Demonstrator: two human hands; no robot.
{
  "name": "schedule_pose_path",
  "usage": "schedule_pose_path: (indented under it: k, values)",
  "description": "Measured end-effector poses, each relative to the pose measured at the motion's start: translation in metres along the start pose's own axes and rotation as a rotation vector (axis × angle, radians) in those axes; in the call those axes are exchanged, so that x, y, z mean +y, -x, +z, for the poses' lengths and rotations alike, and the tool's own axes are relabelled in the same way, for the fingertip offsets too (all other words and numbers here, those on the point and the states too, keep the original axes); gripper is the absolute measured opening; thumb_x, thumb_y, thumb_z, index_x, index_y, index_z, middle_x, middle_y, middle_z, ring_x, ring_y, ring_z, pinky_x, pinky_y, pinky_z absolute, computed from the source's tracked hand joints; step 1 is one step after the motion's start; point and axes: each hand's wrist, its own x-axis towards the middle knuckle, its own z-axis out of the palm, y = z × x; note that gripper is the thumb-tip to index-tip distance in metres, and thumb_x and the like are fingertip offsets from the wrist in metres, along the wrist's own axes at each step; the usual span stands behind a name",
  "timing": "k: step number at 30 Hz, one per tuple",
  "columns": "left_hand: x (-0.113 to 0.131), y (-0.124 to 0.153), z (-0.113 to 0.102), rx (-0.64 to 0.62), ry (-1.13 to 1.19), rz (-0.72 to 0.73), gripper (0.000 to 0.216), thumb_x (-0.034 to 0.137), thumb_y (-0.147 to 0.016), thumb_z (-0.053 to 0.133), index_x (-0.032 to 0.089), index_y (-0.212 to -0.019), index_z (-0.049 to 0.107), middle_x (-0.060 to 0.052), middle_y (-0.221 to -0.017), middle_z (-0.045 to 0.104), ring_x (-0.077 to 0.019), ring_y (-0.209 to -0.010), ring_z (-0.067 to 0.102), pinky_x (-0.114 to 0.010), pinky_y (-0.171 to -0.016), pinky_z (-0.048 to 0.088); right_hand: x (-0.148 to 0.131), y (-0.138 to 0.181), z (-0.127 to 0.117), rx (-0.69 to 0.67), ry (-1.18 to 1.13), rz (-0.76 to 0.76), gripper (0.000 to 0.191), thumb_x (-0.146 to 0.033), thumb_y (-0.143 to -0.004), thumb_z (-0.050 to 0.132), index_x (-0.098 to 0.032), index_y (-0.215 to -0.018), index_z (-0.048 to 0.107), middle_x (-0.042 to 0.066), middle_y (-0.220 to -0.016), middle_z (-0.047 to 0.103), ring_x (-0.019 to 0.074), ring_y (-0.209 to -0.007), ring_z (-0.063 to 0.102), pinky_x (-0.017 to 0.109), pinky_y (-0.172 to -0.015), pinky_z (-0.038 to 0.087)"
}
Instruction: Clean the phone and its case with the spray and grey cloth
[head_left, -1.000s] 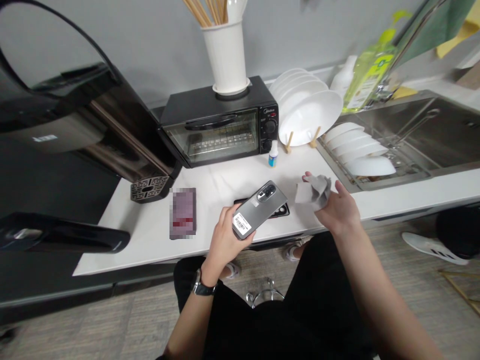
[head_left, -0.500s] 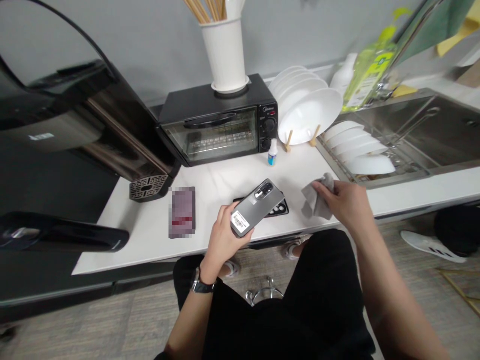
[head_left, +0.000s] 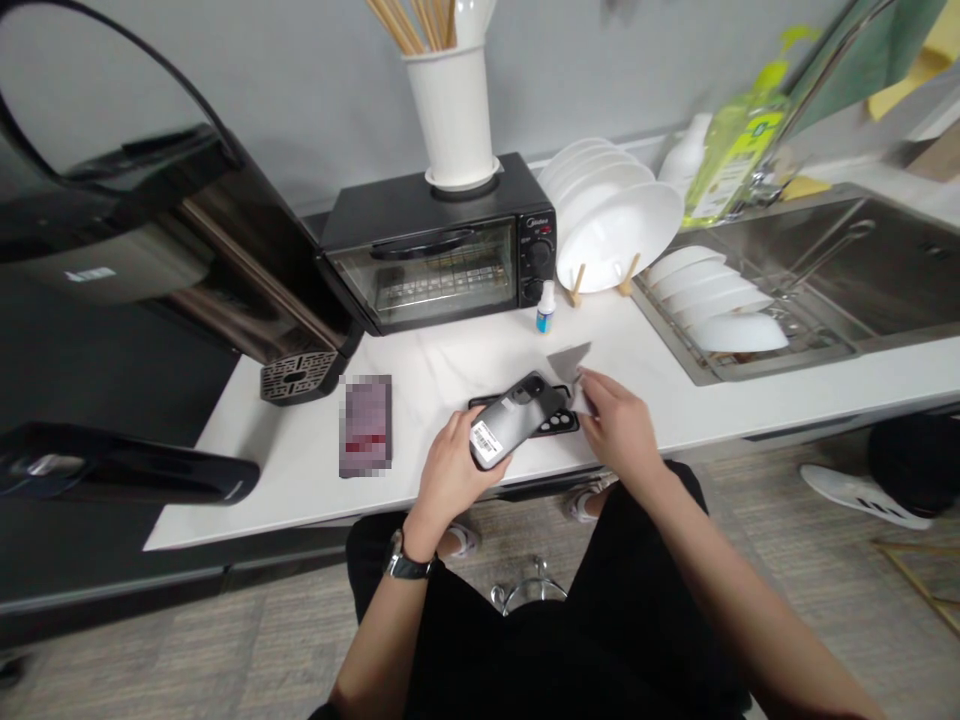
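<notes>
Grip: our left hand closes around a grey smartphone, lifting it tilted off the surface with its back and barcode sticker facing us; our right hand pinches a grey cloth narrowly, one corner poking out beyond the fingers.

Counter: we work at the front of a white counter, probably because this stretch gives the hands room.

Sink: a stainless steel sink lies to our right, with white bowls leaning in a rack, likely so they drain.

Appliances: a large black appliance stands at the far left, beside a black toaster oven topped by a white utensil holder.

Dishes: white plates stand on edge in a wooden rack, likely to dry.

Phone: it hangs just above a black phone case lying on the counter, and the cloth's corner sits just beside its upper edge.

Small items: a blue-capped bottle stands behind the case; a pixelated rectangular item lies to our left, too blurred to name.
</notes>
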Motion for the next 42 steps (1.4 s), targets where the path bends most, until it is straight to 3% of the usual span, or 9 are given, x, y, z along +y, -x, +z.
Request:
schedule_pose_path:
  k: [2,5,9,13,18,22,26,33,42]
  values:
    - [0.001,-0.002,0.0,-0.026,-0.019,0.009,0.072,0.033,-0.082,0.084,0.021,-0.143,0.049,-0.012,-0.132,0.064,-0.0337,-0.121,0.066,-0.051,-0.108,0.055,-0.003,0.003,0.02,-0.122,-0.049,-0.02,0.06,-0.006,-0.084,0.047,-0.014,-0.142,0.061,0.015,-0.149,0.066,0.028,-0.135,0.066,0.044,-0.112,0.057]
    - [0.003,-0.003,-0.002,-0.04,-0.035,0.022,0.07,0.036,-0.082,0.085,0.023,-0.142,0.052,-0.012,-0.132,0.065,-0.0336,-0.121,0.067,-0.052,-0.108,0.055,-0.004,0.008,0.04,-0.204,-0.031,-0.022,0.071,-0.004,-0.085,0.046,-0.013,-0.155,0.052,0.013,-0.161,0.055,0.0269,-0.15,0.053,0.047,-0.123,0.048]
    - [0.004,-0.003,-0.002,-0.034,-0.026,0.03,0.069,0.035,-0.082,0.086,0.024,-0.141,0.052,-0.011,-0.131,0.066,-0.0334,-0.121,0.067,-0.051,-0.108,0.056,-0.012,0.011,0.048,-0.215,0.071,-0.036,0.067,-0.016,-0.095,0.05,-0.008,-0.161,0.043,0.018,-0.167,0.044,0.0326,-0.157,0.042,0.056,-0.127,0.041]
    - [0.0,-0.002,0.003,0.004,0.074,-0.023,0.095,0.035,-0.079,0.087,0.023,-0.155,0.031,-0.011,-0.124,0.068,-0.0322,-0.113,0.071,-0.049,-0.101,0.059,-0.033,0.01,0.052,-0.222,0.075,-0.055,0.06,-0.035,-0.106,0.049,-0.008,-0.16,0.047,0.019,-0.164,0.048,0.0342,-0.156,0.043,0.059,-0.129,0.036]
    - [-0.007,0.001,0.007,0.01,0.098,-0.03,0.094,0.016,-0.084,0.066,0.022,-0.161,0.012,-0.012,-0.12,0.068,-0.0288,-0.101,0.072,-0.046,-0.092,0.06,-0.07,0.019,0.061,-0.296,-0.049,-0.216,0.058,-0.034,-0.108,0.046,-0.011,-0.161,0.045,0.015,-0.165,0.048,0.029,-0.157,0.042,0.055,-0.131,0.034]
    - [-0.011,0.004,0.006,-0.035,0.062,0.002,0.1,0.005,-0.08,0.056,0.022,-0.163,0.003,-0.017,-0.126,0.068,-0.0297,-0.103,0.073,-0.047,-0.09,0.06,-0.087,0.034,0.059,-0.33,-0.095,-0.332,0.056,-0.032,-0.109,0.045,-0.007,-0.159,0.048,0.016,-0.161,0.054,0.0272,-0.156,0.045,0.052,-0.13,0.037]
    - [-0.009,0.002,0.006,-0.022,0.056,-0.05,0.107,0.01,-0.078,0.067,0.021,-0.165,0.005,-0.02,-0.133,0.066,-0.0331,-0.111,0.072,-0.048,-0.093,0.061,-0.078,0.047,0.046,-0.34,-0.078,-0.331,0.053,-0.029,-0.11,0.044,-0.013,-0.16,0.046,0.011,-0.164,0.05,0.0262,-0.155,0.046,0.053,-0.127,0.042]
    - [-0.004,-0.001,0.005,-0.005,0.081,-0.072,0.113,0.033,-0.076,0.087,0.024,-0.164,0.017,-0.011,-0.125,0.069,-0.0332,-0.112,0.073,-0.047,-0.097,0.06,-0.037,0.054,0.027,-0.234,0.001,-0.155,0.057,-0.028,-0.11,0.046,-0.018,-0.166,0.039,0.012,-0.165,0.047,0.0291,-0.155,0.045,0.056,-0.126,0.043]
    - [-0.006,-0.001,0.002,-0.046,0.072,-0.079,0.113,0.035,-0.075,0.089,0.026,-0.164,0.021,-0.01,-0.131,0.068,-0.0328,-0.117,0.071,-0.048,-0.103,0.058,-0.026,0.025,0.041,-0.169,0.075,0.042,0.053,-0.031,-0.113,0.035,-0.009,-0.159,0.049,0.017,-0.163,0.05,0.0322,-0.153,0.048,0.055,-0.125,0.043]
